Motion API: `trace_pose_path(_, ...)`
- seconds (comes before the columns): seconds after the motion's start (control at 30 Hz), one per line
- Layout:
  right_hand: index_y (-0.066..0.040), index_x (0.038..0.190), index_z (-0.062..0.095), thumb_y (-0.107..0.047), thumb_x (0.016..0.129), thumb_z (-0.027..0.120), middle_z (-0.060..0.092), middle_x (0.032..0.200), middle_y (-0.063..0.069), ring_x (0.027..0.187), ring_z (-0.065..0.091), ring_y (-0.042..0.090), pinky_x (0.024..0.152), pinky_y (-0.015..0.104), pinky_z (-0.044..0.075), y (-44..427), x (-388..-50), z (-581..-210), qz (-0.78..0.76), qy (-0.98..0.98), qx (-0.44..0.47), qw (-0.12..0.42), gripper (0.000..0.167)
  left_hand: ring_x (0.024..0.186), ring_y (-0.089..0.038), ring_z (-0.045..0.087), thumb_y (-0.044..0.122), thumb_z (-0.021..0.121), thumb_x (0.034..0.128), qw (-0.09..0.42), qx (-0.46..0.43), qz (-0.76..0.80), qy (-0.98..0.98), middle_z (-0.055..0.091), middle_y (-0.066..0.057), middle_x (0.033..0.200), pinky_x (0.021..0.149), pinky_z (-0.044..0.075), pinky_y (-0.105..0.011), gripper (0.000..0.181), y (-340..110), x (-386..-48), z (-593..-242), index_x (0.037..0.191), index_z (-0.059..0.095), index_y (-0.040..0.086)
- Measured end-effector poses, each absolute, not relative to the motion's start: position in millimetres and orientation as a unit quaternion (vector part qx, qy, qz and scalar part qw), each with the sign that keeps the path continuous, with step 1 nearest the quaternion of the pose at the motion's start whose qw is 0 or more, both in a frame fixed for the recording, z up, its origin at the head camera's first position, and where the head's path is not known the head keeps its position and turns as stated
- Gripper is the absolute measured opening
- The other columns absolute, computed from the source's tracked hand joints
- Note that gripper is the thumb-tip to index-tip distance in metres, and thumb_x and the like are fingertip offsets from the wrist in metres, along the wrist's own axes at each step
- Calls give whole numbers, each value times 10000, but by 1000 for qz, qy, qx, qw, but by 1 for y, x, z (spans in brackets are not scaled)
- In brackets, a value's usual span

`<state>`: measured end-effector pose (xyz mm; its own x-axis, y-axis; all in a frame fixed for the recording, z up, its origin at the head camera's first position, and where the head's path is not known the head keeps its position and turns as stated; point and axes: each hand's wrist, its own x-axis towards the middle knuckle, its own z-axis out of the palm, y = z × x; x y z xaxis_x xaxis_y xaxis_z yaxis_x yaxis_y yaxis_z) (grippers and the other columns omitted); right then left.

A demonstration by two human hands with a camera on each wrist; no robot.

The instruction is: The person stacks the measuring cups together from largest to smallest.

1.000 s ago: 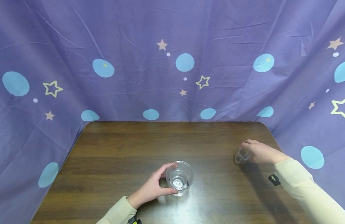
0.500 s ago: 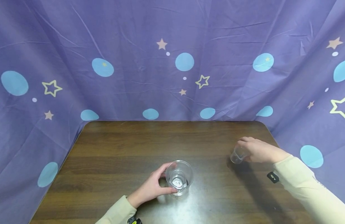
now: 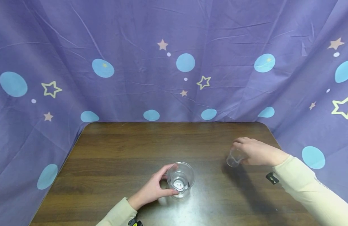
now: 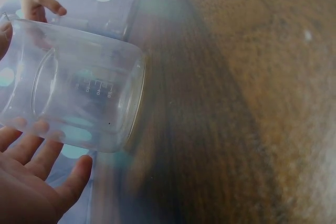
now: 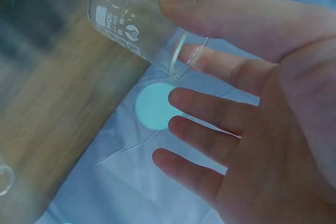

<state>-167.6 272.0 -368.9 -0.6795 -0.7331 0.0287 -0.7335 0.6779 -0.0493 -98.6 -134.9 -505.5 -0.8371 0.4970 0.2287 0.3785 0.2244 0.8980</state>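
Note:
Near the front middle of the table, my left hand (image 3: 154, 190) curls its fingers and thumb round a large clear glass beaker (image 3: 192, 172) that stands upright. A smaller beaker (image 3: 179, 179) sits nested inside it; the left wrist view shows white graduation marks through the glass. To the right, my right hand (image 3: 255, 153) holds a small glass beaker (image 3: 232, 160), tilted, seemingly just above the tabletop. In the right wrist view thumb and index finger pinch this beaker (image 5: 123, 17) at its rim, while the other fingers extend free. White printing shows on its side.
The brown wood-grain table (image 3: 120, 147) has rounded far corners. A purple curtain (image 3: 134, 62) with stars and blue dots hangs behind it and along both sides. Dark wrist straps (image 3: 272, 178) show below the sleeves.
My right hand has moved left across the table with the small beaker, toward the large one. The left hand and the large beaker have stayed in place.

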Motion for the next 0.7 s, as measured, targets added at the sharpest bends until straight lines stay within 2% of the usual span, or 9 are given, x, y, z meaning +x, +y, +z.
trace_pose_path(0.4, -146, 1055, 698, -186, 677, 922, 656, 1115, 59, 1011, 655, 305, 869, 493, 577, 251, -159, -352, 24, -905, 425, 7, 442, 1263, -253, 599, 245, 916, 803, 54, 279, 557, 780, 580, -119, 1493, 1039, 527, -353, 845, -135, -99, -507, 1512, 488, 74)
trace_pose_path(0.7, -83, 1119, 689, -236, 706, 932, 663, 1205, 138, 1112, 644, 364, 900, 540, 573, 233, -153, -339, 3, -897, 443, 17, 503, 1236, -194, 603, 261, 922, 792, 55, 270, 551, 788, 583, -98, 1487, 1038, 529, -385, 849, -135, -98, -506, 1513, 496, 116)
